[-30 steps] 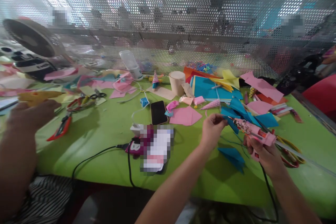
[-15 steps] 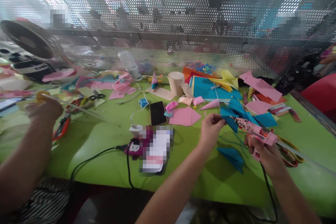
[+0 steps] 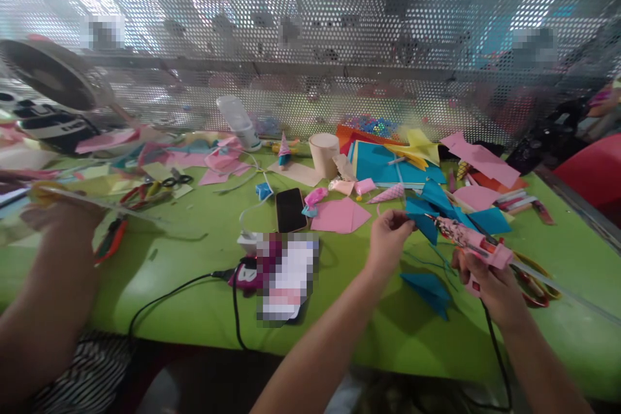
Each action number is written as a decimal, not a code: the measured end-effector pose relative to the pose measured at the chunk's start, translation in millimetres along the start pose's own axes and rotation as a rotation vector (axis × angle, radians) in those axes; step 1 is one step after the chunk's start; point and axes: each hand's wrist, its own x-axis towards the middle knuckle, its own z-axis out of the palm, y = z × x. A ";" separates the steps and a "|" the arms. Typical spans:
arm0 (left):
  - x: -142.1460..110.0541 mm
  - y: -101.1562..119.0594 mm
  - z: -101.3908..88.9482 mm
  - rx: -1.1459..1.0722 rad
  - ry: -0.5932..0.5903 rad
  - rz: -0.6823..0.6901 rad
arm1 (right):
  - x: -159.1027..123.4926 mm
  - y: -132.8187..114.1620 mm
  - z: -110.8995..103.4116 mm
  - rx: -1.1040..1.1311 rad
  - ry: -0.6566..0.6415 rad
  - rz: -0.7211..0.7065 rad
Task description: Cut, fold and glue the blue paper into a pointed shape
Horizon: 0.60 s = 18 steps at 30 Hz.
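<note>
My left hand (image 3: 389,238) pinches a folded blue paper piece (image 3: 423,223) a little above the green table (image 3: 194,259). My right hand (image 3: 488,281) grips a pink glue gun (image 3: 473,244), its nozzle pointing left and touching the blue paper near my left fingers. The gun's black cord (image 3: 499,349) drops off the table's front edge. Another blue paper triangle (image 3: 429,288) lies flat on the table below both hands.
A co-worker's arm (image 3: 43,297) at the left holds a yellow glue gun with a long clear stick. A phone (image 3: 290,209), pink paper (image 3: 341,215), a paper cup (image 3: 325,154), blue card sheets (image 3: 383,165), scissors (image 3: 533,278) and a fan (image 3: 46,84) sit around. A perforated metal screen backs the table.
My hands have stayed nearly still on the blue paper and glue gun. The co-worker's hand at the left has shifted with its glue gun, the clear stick now pointing right.
</note>
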 end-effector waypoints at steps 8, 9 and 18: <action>-0.3 0.2 0.5 -0.004 -0.010 0.003 | 1.5 -3.1 2.1 -0.021 -0.015 -0.012; -0.5 0.4 0.3 -0.004 -0.012 0.004 | 1.5 -2.5 1.6 -0.021 -0.010 -0.014; -1.7 2.1 -1.1 0.001 -0.010 0.009 | -1.4 -6.0 3.6 -0.039 0.042 -0.032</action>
